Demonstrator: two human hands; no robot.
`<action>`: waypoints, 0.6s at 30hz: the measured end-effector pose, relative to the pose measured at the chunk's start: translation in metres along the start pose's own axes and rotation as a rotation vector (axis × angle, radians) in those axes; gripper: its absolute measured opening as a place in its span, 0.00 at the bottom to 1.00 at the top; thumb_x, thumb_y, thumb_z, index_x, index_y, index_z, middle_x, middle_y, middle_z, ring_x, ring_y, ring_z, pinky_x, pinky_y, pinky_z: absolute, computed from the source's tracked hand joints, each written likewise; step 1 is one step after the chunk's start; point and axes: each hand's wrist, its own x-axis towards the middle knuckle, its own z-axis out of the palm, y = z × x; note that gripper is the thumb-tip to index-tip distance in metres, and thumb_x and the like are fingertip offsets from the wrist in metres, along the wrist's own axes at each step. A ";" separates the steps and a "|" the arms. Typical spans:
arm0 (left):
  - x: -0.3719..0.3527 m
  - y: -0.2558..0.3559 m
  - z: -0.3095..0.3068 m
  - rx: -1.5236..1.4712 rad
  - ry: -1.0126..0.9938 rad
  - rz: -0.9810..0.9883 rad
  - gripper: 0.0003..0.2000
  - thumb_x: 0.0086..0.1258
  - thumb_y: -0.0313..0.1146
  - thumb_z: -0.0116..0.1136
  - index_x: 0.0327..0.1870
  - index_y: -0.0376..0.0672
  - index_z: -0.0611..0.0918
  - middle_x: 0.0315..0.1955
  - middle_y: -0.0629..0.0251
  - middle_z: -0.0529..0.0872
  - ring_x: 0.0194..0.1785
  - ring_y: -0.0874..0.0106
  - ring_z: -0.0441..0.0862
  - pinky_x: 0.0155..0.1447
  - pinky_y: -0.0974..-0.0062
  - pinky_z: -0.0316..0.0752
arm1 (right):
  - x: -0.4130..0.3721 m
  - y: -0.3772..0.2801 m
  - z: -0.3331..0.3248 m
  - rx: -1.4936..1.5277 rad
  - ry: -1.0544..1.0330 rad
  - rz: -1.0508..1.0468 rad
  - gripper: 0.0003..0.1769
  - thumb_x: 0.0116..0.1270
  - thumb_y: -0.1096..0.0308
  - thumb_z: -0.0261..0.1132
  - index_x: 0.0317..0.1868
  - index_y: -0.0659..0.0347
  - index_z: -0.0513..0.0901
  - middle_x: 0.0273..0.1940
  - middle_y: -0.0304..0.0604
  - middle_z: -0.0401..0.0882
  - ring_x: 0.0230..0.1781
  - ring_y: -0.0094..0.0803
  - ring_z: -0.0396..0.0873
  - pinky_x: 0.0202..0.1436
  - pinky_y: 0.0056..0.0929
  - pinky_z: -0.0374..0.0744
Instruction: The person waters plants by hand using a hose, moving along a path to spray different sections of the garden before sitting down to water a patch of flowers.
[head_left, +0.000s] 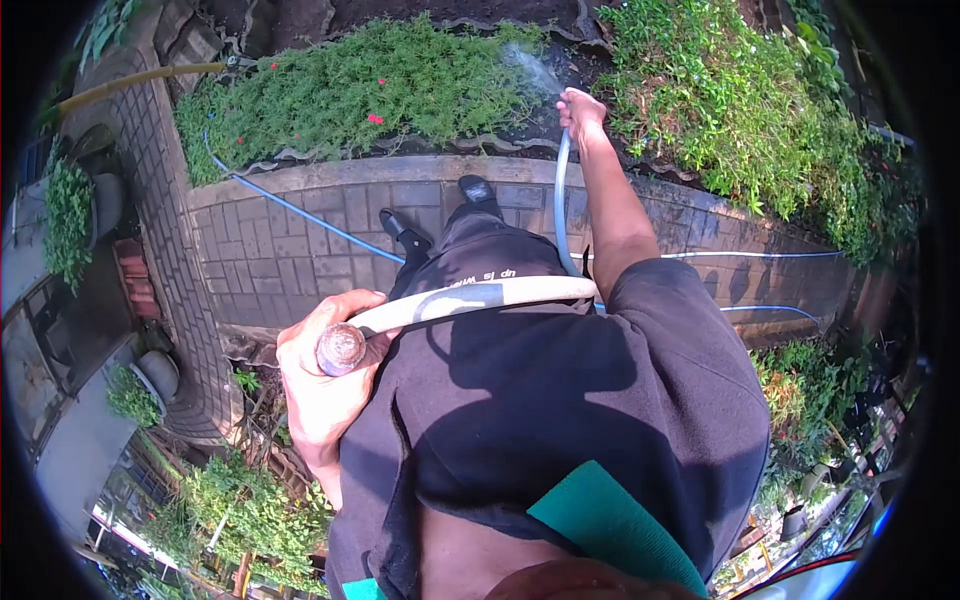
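Observation:
My right hand [584, 112] stretches out over the planting bed, its fingers wrapped round a blue-grey garden hose [561, 195]. A spray of water [535, 70] leaves the hose end toward the low green plants [400, 90] with small red flowers. From the hand, the hose drops back to my right side and passes behind my body. Near my chest, my left hand [318, 385] is closed round a pale, curved, stick-like tool [530, 291] with a grey patch and a round brown end. It lies across the front of my dark shirt; I cannot tell its exact kind.
I stand on a brick-paved path [280, 245] beside the bed's raised edging [400, 170]. A blue hose [310, 217] crosses the paving on the left, and a pale hose [760, 255] runs right. Leafy bushes [700, 100] grow at the right; potted plants [70, 220] stand left.

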 end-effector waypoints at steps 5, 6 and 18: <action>-0.004 -0.003 -0.004 0.024 0.038 0.024 0.14 0.53 0.17 0.70 0.41 0.33 0.83 0.32 0.59 0.87 0.36 0.74 0.85 0.43 0.78 0.77 | 0.002 -0.005 -0.007 0.043 -0.005 0.021 0.08 0.69 0.73 0.57 0.44 0.63 0.81 0.30 0.43 0.78 0.15 0.23 0.66 0.13 0.22 0.58; -0.004 -0.004 -0.004 0.035 0.042 0.031 0.14 0.52 0.17 0.70 0.41 0.33 0.83 0.32 0.59 0.87 0.36 0.74 0.85 0.42 0.77 0.77 | 0.000 -0.004 -0.007 0.029 -0.016 0.031 0.08 0.69 0.74 0.57 0.44 0.63 0.81 0.30 0.43 0.78 0.15 0.23 0.66 0.13 0.21 0.58; -0.009 -0.015 -0.009 0.026 0.051 0.070 0.14 0.52 0.16 0.69 0.41 0.33 0.83 0.32 0.59 0.87 0.36 0.74 0.85 0.42 0.78 0.78 | -0.021 0.028 0.030 -0.142 -0.182 0.066 0.11 0.69 0.76 0.55 0.48 0.63 0.80 0.31 0.43 0.79 0.16 0.23 0.67 0.13 0.21 0.59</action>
